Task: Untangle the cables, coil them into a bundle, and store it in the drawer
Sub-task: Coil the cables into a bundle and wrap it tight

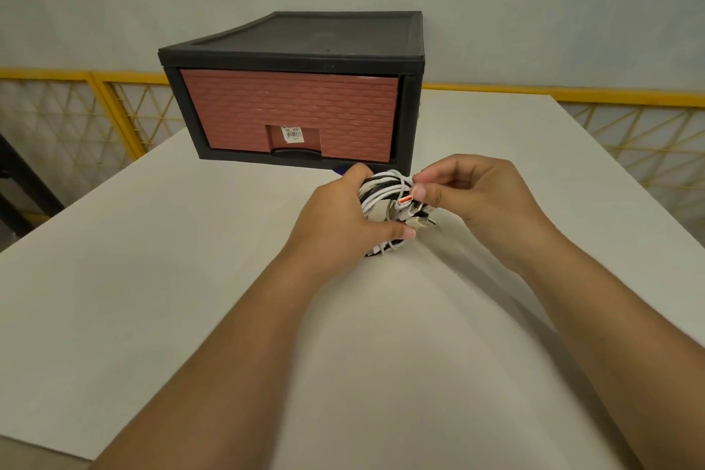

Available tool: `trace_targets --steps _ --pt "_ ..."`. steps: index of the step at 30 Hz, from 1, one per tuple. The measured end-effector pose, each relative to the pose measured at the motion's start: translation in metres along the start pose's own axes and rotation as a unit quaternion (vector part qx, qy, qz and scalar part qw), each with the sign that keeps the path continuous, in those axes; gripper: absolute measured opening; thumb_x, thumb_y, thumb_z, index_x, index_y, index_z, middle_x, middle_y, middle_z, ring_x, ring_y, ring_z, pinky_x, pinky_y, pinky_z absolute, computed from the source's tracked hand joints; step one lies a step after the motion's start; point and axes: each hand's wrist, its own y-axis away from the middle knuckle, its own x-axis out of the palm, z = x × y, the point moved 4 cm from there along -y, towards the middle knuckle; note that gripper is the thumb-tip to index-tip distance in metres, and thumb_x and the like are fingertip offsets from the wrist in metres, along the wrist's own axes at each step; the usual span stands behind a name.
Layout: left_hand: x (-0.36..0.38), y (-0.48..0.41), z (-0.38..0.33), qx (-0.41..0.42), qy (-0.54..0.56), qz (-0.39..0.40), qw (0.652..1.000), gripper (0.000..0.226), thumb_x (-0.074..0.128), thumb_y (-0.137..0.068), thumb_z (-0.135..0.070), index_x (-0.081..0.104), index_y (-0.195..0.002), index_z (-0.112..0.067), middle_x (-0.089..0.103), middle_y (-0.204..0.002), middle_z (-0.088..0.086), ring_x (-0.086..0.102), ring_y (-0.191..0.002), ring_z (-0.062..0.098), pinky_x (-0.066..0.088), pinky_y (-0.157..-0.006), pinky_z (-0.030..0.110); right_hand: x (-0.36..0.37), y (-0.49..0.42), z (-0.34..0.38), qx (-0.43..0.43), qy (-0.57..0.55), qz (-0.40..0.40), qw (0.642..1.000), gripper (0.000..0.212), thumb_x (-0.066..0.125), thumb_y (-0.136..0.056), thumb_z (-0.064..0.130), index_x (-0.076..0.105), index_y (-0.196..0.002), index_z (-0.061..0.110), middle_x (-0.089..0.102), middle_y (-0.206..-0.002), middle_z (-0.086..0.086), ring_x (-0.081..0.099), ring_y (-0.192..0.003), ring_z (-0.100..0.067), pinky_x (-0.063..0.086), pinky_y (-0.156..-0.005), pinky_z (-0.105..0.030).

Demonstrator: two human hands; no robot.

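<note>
Over a white table (152, 298), the left hand (335, 217) grips a coiled bundle of white and black cables (385, 198); the right hand (473, 195) pinches its plugs. Behind stands a closed brick-patterned drawer (290, 114).

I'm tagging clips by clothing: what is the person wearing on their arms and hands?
Nothing visible: the left hand and right hand are bare, without gloves, rings or watch, and both forearms are uncovered to the frame edge; no sleeve shows.
</note>
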Motion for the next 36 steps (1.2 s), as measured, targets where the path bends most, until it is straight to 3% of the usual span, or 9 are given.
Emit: trace_targets --steps 5,9,12,15,21,25,28,33,36 --pt "0.001 0.002 -0.006 0.015 -0.066 -0.02 0.997 0.056 0.088 -0.064 -0.046 0.051 -0.097 -0.021 0.064 -0.085 -0.008 0.061 -0.081 0.017 0.05 -0.069 0.036 0.002 0.0 0.002 -0.005 0.024 -0.013 1.0 0.006 0.077 -0.076 0.012 0.075 -0.082 0.015 0.074 -0.077 -0.002 0.067 -0.07 -0.007 0.052 -0.069 -0.015" --pt "-0.002 0.002 -0.004 -0.001 -0.044 -0.027 0.999 0.055 0.089 -0.063 -0.045 0.05 -0.097 -0.024 0.065 -0.087 -0.01 0.062 -0.083 0.015 0.051 -0.072 0.036 -0.004 0.001 0.001 0.01 0.019 0.087 0.996 0.017 0.061 -0.09 0.007 0.073 -0.1 0.015 0.075 -0.097 0.003 0.069 -0.094 -0.009 0.051 -0.085 -0.017" --pt "0.0 0.001 -0.004 0.004 -0.013 0.002 1.0 0.054 0.09 -0.062 -0.041 0.053 -0.098 -0.026 0.066 -0.087 -0.012 0.063 -0.083 0.013 0.054 -0.074 0.04 -0.011 0.001 -0.001 -0.01 0.022 0.101 0.995 0.023 0.062 -0.085 -0.003 0.071 -0.099 0.013 0.073 -0.092 0.006 0.068 -0.091 -0.008 0.05 -0.082 -0.017" --pt "0.002 0.002 -0.005 0.017 -0.01 0.01 1.0 0.056 0.092 -0.06 -0.04 0.055 -0.1 -0.027 0.067 -0.087 -0.013 0.064 -0.083 0.013 0.054 -0.075 0.041 -0.012 -0.001 -0.003 -0.015 0.013 0.098 0.995 0.017 0.067 -0.079 0.003 0.072 -0.093 0.012 0.07 -0.089 0.004 0.065 -0.083 -0.011 0.051 -0.076 -0.019" --pt "0.005 0.001 -0.005 0.035 -0.006 0.006 0.999 0.057 0.092 -0.058 -0.04 0.053 -0.098 -0.028 0.068 -0.087 -0.014 0.065 -0.083 0.013 0.054 -0.076 0.042 -0.01 -0.002 -0.006 0.013 0.025 0.121 0.992 0.008 0.061 -0.087 0.008 0.068 -0.087 0.011 0.07 -0.094 -0.001 0.062 -0.081 -0.011 0.05 -0.071 -0.019" --pt "0.004 0.001 -0.003 0.035 0.015 0.011 0.999 0.055 0.093 -0.058 -0.037 0.054 -0.097 -0.027 0.068 -0.087 -0.015 0.064 -0.083 0.012 0.054 -0.076 0.041 -0.013 0.0 -0.013 0.044 -0.05 0.138 0.988 0.019 0.068 -0.073 0.023 0.074 -0.088 0.012 0.071 -0.107 -0.007 0.066 -0.096 -0.016 0.052 -0.081 -0.023" --pt "0.005 0.001 -0.002 0.025 0.063 0.035 0.997 0.052 0.094 -0.059 -0.03 0.056 -0.094 -0.028 0.068 -0.084 -0.015 0.064 -0.08 0.007 0.055 -0.075 0.036 -0.015 0.003 -0.015 0.067 -0.127 0.163 0.976 0.025 0.069 -0.068 0.022 0.078 -0.089 0.015 0.07 -0.114 -0.007 0.065 -0.107 -0.019 0.052 -0.086 -0.023" --pt "0.006 -0.001 -0.003 0.017 0.159 0.069 0.985 0.05 0.093 -0.059 -0.025 0.059 -0.095 -0.032 0.068 -0.083 -0.012 0.061 -0.075 0.004 0.051 -0.069 0.024 -0.018 0.003 -0.011 0.077 -0.212 0.16 0.961 0.028 0.068 -0.063 0.015 0.079 -0.089 0.015 0.073 -0.105 -0.004 0.069 -0.092 -0.009 0.052 -0.08 -0.016" --pt "0.009 -0.001 -0.002 0.014 0.185 0.084 0.979 0.049 0.093 -0.059 -0.023 0.061 -0.096 -0.03 0.066 -0.081 -0.016 0.058 -0.072 0.003 0.048 -0.072 0.023 -0.016 0.001 -0.012 0.082 -0.227 0.112 0.964 0.028 0.071 -0.059 0.015 0.079 -0.086 0.014 0.074 -0.093 -0.003 0.068 -0.081 -0.007 0.053 -0.075 -0.015"
